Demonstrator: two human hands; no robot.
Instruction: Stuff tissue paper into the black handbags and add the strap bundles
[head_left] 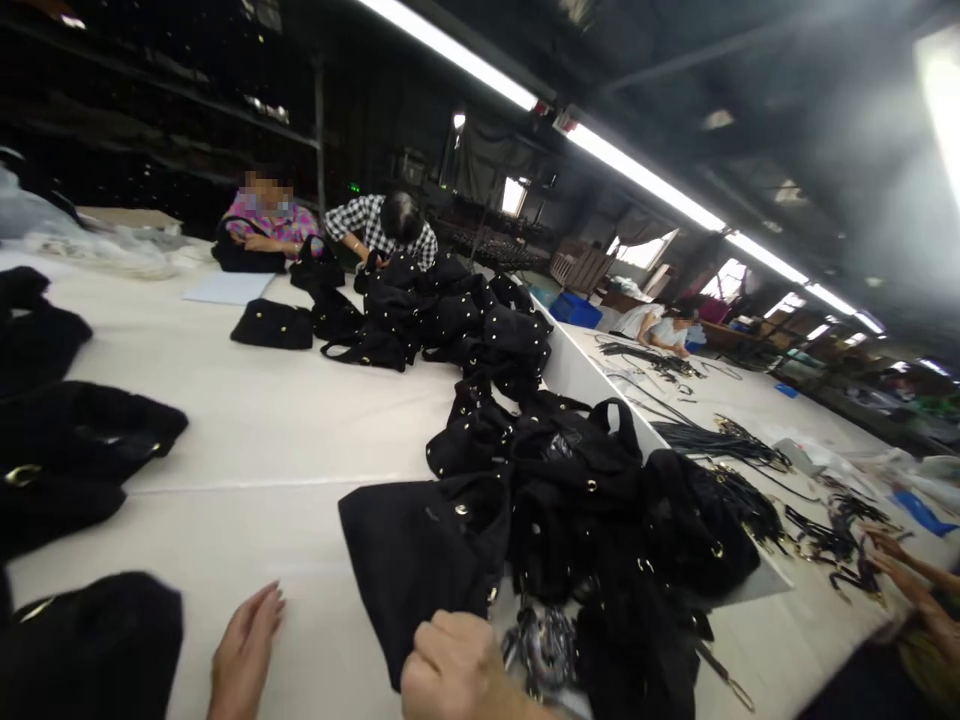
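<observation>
Near the bottom centre, my right hand (pixel 454 660) is closed on the lower edge of a black fabric bag (pixel 412 540) with a gold-coloured metal ring. That bag lies against a heap of similar black bags (pixel 577 460) on its right. To the left, my left hand (pixel 247 645) hovers at or rests on the white table (pixel 315 560), its fingers stretched out and holding nothing. Further left lies another black bag (pixel 97 650). Just right of my right hand is a clear plastic bundle (pixel 544 640) with dark contents that I cannot make out.
Black bags (pixel 75 440) lie along the left side. A larger pile (pixel 450 310) stands ahead, where two people (pixel 382 225) handle bags. A low white divider (pixel 570 365) separates a right-hand table with black straps (pixel 705 440). Another person's hands (pixel 892 555) reach in at right.
</observation>
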